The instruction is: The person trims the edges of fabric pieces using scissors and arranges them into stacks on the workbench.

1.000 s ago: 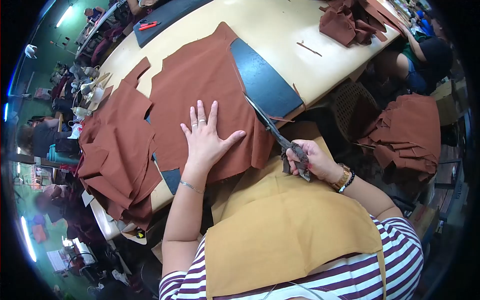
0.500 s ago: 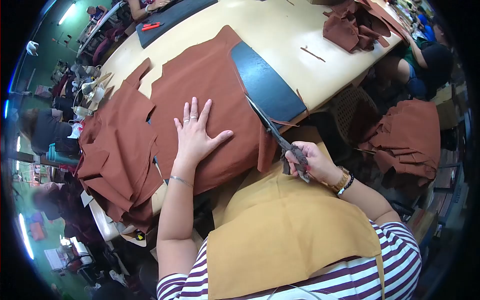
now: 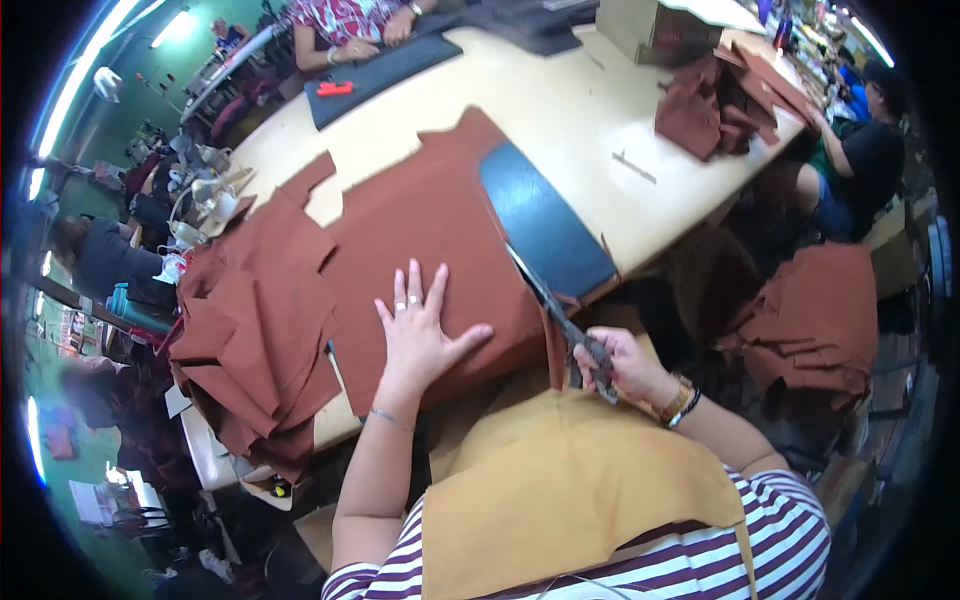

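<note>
My left hand (image 3: 422, 335) lies flat with fingers spread on a large brown fabric piece (image 3: 430, 210). In my right hand (image 3: 622, 364) is a pair of scissors (image 3: 563, 322), its handles wrapped in dark cloth. The blades lie along the fabric's right edge, pointing away from me; whether they are parted is hard to tell. A narrow strip of the fabric (image 3: 555, 350) hangs over the table edge beside the scissors. Under the fabric's right side shows a dark blue board (image 3: 540, 215).
More brown fabric (image 3: 260, 320) is heaped on the left, and scraps (image 3: 695, 105) lie at the far right by a cardboard box (image 3: 655, 30). A red-handled tool (image 3: 335, 88) rests on a dark mat (image 3: 385, 75). Cut fabric (image 3: 815, 320) is stacked at right. People sit around the table (image 3: 590, 130).
My view has tilted up, so the table and both hands appear lower and more of the far side shows. The left hand stays flat on the fabric; the scissors remain at its right edge.
</note>
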`<act>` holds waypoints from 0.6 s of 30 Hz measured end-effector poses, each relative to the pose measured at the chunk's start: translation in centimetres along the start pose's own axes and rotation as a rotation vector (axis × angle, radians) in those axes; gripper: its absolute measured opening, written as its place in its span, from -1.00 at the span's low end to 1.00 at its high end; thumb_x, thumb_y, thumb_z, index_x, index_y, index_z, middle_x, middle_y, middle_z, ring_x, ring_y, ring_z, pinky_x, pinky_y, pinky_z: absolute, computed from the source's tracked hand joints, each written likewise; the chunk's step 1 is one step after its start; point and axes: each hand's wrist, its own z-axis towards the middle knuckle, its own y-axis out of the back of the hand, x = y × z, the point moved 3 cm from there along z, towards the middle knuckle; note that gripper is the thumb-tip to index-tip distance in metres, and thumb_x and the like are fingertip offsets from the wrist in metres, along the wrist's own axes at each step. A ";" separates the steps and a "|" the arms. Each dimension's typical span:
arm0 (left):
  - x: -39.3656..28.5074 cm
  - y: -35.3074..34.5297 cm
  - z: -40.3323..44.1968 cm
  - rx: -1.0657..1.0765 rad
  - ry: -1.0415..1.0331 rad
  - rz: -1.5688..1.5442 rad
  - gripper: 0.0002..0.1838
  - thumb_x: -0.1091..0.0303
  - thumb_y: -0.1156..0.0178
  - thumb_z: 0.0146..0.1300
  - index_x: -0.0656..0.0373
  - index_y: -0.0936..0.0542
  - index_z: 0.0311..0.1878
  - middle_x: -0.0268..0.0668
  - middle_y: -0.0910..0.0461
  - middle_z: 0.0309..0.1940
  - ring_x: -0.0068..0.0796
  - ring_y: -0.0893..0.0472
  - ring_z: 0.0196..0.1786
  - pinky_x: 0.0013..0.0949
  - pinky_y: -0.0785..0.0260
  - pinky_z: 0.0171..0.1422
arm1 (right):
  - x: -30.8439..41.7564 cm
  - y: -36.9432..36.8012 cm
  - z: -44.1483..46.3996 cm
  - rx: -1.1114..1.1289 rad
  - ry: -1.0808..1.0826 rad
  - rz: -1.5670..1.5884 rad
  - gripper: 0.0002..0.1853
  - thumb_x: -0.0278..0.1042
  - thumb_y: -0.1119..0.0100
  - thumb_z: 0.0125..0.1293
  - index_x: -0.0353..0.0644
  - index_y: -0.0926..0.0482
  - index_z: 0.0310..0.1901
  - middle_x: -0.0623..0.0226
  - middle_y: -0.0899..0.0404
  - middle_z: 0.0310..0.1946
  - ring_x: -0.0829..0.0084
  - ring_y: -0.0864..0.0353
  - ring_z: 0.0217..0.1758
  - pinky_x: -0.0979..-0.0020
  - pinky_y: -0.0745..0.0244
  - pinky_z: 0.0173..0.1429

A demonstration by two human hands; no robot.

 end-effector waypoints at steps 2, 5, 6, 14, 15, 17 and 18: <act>-0.5 0.3 -0.5 0.035 0.011 -0.018 0.11 -0.49 -0.18 -0.09 -0.01 -0.15 0.46 0.09 0.10 0.48 0.15 0.12 0.52 0.46 0.31 0.39 | 0.6 -0.4 0.2 -0.025 -0.025 0.011 -0.74 -0.12 -0.17 0.35 -0.16 -0.52 -0.27 0.48 -0.50 -0.56 0.66 -0.48 -0.55 0.58 -0.41 -0.43; -1.2 0.1 -1.5 0.044 0.020 -0.021 0.12 -0.50 -0.15 -0.08 0.00 -0.14 0.46 0.10 0.11 0.48 0.15 0.15 0.52 0.47 0.32 0.38 | 1.4 -0.7 0.6 -0.022 -0.026 0.008 -0.71 -0.08 -0.20 0.33 -0.16 -0.51 -0.30 0.49 -0.50 -0.55 0.66 -0.48 -0.54 0.58 -0.42 -0.43; -1.3 0.1 -1.7 0.043 0.030 -0.028 0.11 -0.51 -0.14 -0.07 0.00 -0.13 0.47 0.10 0.11 0.48 0.15 0.15 0.52 0.48 0.33 0.38 | 1.7 -0.7 0.6 -0.015 -0.043 0.012 -0.72 -0.09 -0.21 0.32 -0.16 -0.51 -0.31 0.49 -0.51 -0.55 0.67 -0.48 -0.54 0.58 -0.42 -0.43; -0.1 0.6 -1.9 0.056 0.100 0.051 -0.03 -0.36 -0.13 0.10 -0.07 -0.09 0.48 0.02 0.15 0.50 0.08 0.15 0.53 0.42 0.27 0.40 | 0.3 0.4 0.2 -0.002 -0.034 0.014 -0.74 -0.14 -0.22 0.32 -0.18 -0.53 -0.26 0.47 -0.52 -0.55 0.66 -0.49 -0.56 0.59 -0.44 -0.46; 0.0 0.5 -2.0 0.063 0.101 0.057 -0.03 -0.36 -0.13 0.10 -0.07 -0.10 0.48 0.02 0.14 0.50 0.08 0.14 0.53 0.42 0.26 0.40 | 0.5 0.2 0.3 -0.007 -0.051 0.049 -0.75 -0.15 -0.21 0.32 -0.17 -0.51 -0.25 0.47 -0.50 -0.55 0.65 -0.49 -0.56 0.59 -0.44 -0.45; -0.1 0.4 -2.2 0.058 0.100 0.066 -0.04 -0.35 -0.14 0.09 -0.09 -0.11 0.48 0.01 0.12 0.50 0.08 0.13 0.53 0.42 0.25 0.40 | 0.6 0.1 0.6 0.006 -0.056 0.019 -0.78 -0.17 -0.18 0.33 -0.15 -0.52 -0.27 0.48 -0.49 -0.53 0.66 -0.49 -0.53 0.59 -0.44 -0.40; -0.2 0.3 -2.4 0.057 0.096 0.064 -0.04 -0.36 -0.14 0.09 -0.08 -0.12 0.48 0.01 0.12 0.50 0.08 0.13 0.53 0.42 0.25 0.40 | 0.5 0.1 0.8 0.022 -0.053 0.034 -0.78 -0.16 -0.18 0.33 -0.15 -0.52 -0.28 0.49 -0.49 -0.52 0.67 -0.48 -0.52 0.59 -0.44 -0.39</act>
